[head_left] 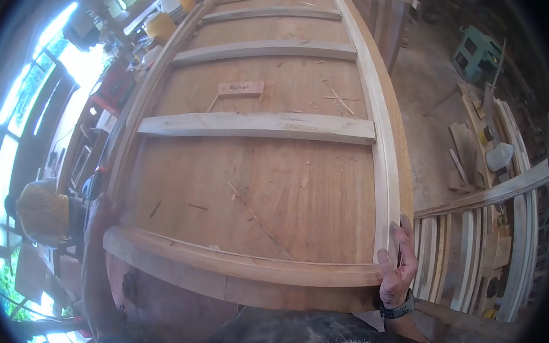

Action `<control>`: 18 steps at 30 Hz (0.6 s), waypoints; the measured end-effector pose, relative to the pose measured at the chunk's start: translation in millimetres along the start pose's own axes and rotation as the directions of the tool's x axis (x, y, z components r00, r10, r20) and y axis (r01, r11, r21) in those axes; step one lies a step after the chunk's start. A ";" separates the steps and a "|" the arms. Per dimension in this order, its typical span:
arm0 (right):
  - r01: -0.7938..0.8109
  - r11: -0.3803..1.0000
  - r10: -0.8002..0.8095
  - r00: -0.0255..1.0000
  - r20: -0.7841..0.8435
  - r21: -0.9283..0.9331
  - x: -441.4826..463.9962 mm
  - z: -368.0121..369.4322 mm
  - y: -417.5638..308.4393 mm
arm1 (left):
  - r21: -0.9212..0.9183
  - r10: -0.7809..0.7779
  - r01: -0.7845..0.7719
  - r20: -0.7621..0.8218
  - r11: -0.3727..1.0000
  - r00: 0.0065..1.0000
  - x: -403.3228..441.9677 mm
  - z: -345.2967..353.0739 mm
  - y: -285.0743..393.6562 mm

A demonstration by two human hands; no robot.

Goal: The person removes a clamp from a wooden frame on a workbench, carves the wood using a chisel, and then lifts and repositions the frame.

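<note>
A long wooden frame (242, 264) stretches away from me, with a thin brown panel (250, 185) behind its rails. Several pale crosspieces (256, 126) span it like rungs. At the near right corner, my right hand (399, 269) is wrapped around the frame, thumb on the near side and fingers along the outer edge; a dark watch is on the wrist. My left hand (104, 212) grips the left rail near the opposite corner, its fingers dim and partly hidden. On the panel lie a small pinkish wood block (241, 89) with dark marks and thin slivers.
Beyond the left rail is a cluttered bench with yellow containers (160, 27) and a red box (113, 87). A tan rounded shape (43, 212) is at far left. On the right are a green stool (479, 52), stacked timber strips (462, 257) and a long board (490, 196).
</note>
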State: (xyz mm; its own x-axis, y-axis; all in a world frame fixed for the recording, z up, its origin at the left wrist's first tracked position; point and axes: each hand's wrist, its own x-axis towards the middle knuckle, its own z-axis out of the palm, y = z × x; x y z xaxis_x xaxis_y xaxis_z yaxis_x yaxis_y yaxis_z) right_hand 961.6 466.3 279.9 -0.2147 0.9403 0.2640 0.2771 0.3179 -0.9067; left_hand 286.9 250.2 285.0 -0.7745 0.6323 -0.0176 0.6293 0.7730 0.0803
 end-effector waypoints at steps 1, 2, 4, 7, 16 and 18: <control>-0.005 1.000 0.005 1.000 0.003 -0.012 -0.9 -1.3 -1.0 | -0.128 -0.013 0.014 0.009 0.992 1.000 12.3 26.6 -34.5; -0.017 1.000 0.017 1.000 0.006 -0.020 -1.2 -1.1 -1.2 | -0.252 -0.030 0.031 0.011 0.967 1.000 19.3 39.1 -54.9; -0.004 1.000 0.004 1.000 0.005 -0.013 3.2 3.9 -0.6 | -0.052 0.030 -0.037 -0.117 0.998 0.993 10.3 27.2 -30.1; 0.003 1.000 -0.003 1.000 0.003 -0.009 -0.7 -2.0 0.1 | 0.102 0.045 -0.030 -0.141 0.994 0.989 -17.2 -20.8 30.4; 0.009 1.000 -0.009 1.000 -0.002 0.030 -2.2 2.3 6.8 | 0.226 0.105 -0.071 -0.143 0.972 0.984 5.3 16.4 -8.3; -0.043 0.997 0.045 0.998 -0.033 0.071 -4.1 2.8 6.3 | 0.047 0.097 -0.093 -0.083 0.995 0.992 1.0 14.1 -2.5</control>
State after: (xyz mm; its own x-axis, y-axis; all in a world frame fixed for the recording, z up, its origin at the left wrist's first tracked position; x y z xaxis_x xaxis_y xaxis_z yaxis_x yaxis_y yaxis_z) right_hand 961.6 464.2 272.2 -0.1707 0.9573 0.2334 0.2192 0.2679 -0.9382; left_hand 285.5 249.7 270.7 -0.7124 0.6979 0.0732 0.7012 0.7122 0.0342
